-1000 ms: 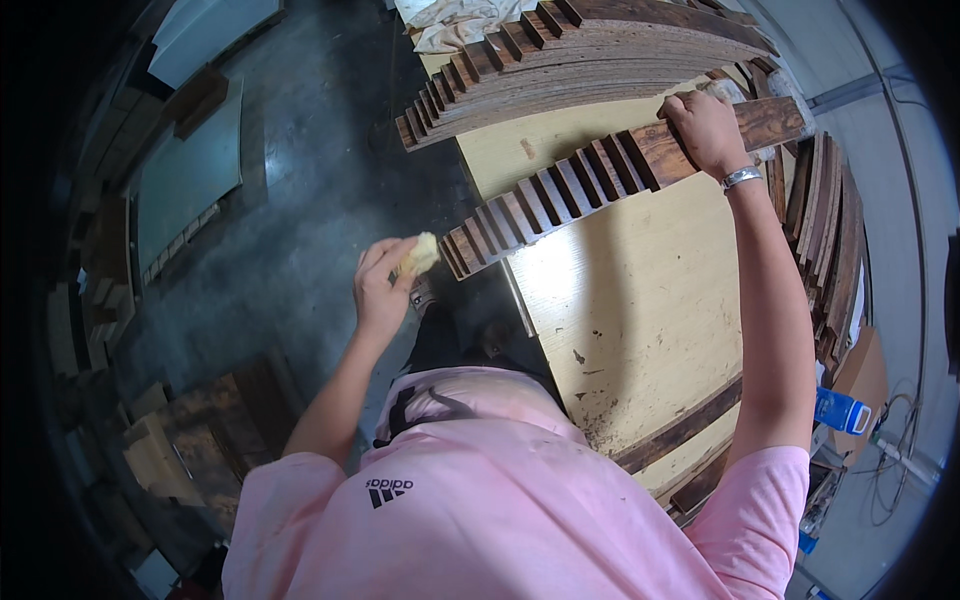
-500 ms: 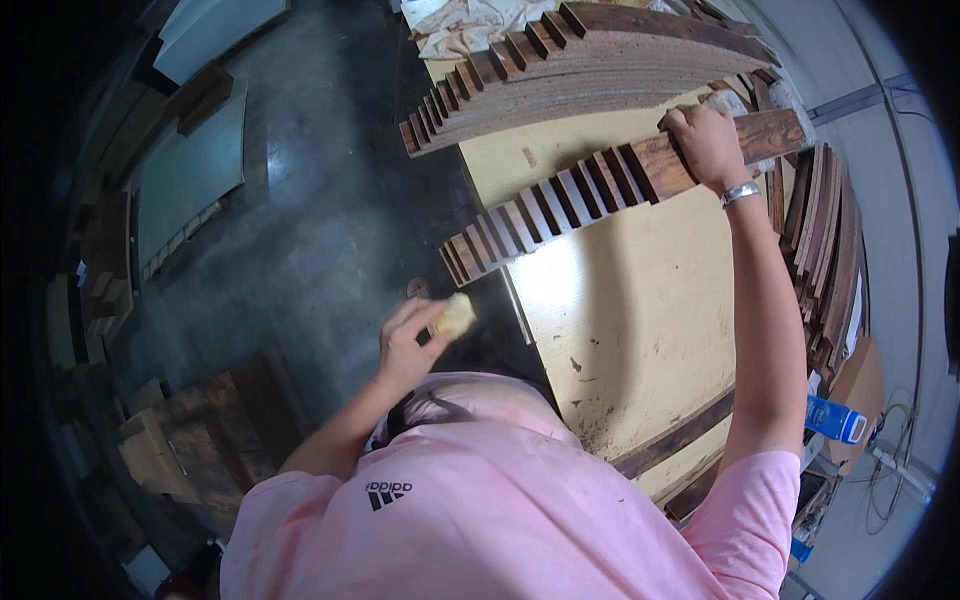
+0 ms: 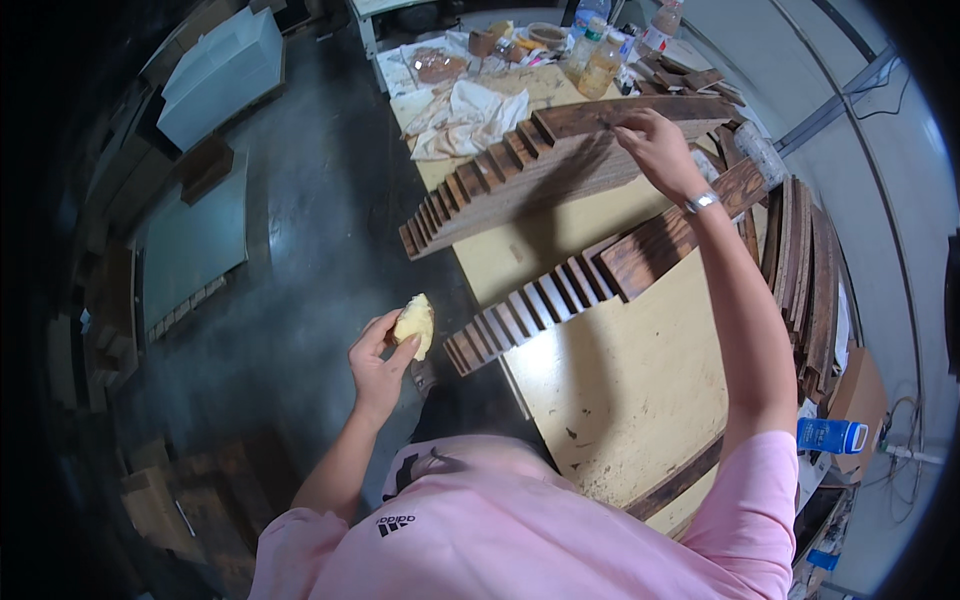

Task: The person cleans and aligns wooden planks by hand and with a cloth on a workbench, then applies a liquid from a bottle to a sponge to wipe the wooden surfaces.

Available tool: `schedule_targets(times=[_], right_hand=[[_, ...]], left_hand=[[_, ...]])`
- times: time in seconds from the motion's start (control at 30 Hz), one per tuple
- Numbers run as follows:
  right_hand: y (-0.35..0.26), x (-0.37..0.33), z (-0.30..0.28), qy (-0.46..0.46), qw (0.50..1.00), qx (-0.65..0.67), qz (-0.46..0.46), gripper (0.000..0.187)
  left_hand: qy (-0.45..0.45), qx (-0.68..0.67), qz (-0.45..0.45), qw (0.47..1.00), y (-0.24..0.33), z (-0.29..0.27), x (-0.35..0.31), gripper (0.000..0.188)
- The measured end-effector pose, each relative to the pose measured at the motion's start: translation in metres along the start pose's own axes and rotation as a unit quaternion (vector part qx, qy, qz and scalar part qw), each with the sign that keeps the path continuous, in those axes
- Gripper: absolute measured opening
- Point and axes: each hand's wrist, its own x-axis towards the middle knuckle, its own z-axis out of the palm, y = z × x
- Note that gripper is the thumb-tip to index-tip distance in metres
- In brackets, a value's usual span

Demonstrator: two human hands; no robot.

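Observation:
In my left hand (image 3: 375, 365) is a piece of yellow sponge (image 3: 415, 325), pinched between thumb and fingers left of the table. My right hand (image 3: 658, 150) is over the far stack of brown boards (image 3: 630, 112), its bent fingers close to the top board. Whether the fingertips touch the wood I cannot tell; a shadow falls across the stack's side. Below my right forearm lies the near stack of dark-grained boards (image 3: 650, 250), its left ends fanned out like steps past the table edge.
The pale yellow table (image 3: 640, 360) carries both stacks. At its far end are crumpled white cloth (image 3: 470, 115) and bottles (image 3: 600, 68). Curved boards (image 3: 800, 270) stand along the right side, near a blue container (image 3: 830, 436). Flat panels (image 3: 195, 230) lie at left.
My right hand has left the near stack and moved to the far one. My left hand has lifted the sponge slightly left. The view has shifted, showing more of the table's far end.

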Motion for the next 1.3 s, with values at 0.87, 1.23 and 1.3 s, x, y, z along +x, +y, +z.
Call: schedule_targets(times=[0.87, 1.23, 1.3], right_hand=[[0.011, 0.107, 0.073, -0.187, 0.946, -0.220, 0.146, 0.054], [0.002, 0.101, 0.075, -0.199, 0.945, -0.226, 0.127, 0.061], [0.007, 0.100, 0.073, -0.191, 0.946, -0.226, 0.135, 0.060]], left_hand=[[-0.202, 0.188, 0.275, 0.921, 0.083, 0.148, 0.214, 0.032], [-0.217, 0.147, 0.247, 0.933, 0.077, 0.144, 0.213, 0.035], [-0.176, 0.141, 0.226, 0.948, 0.087, 0.149, 0.227, 0.032]])
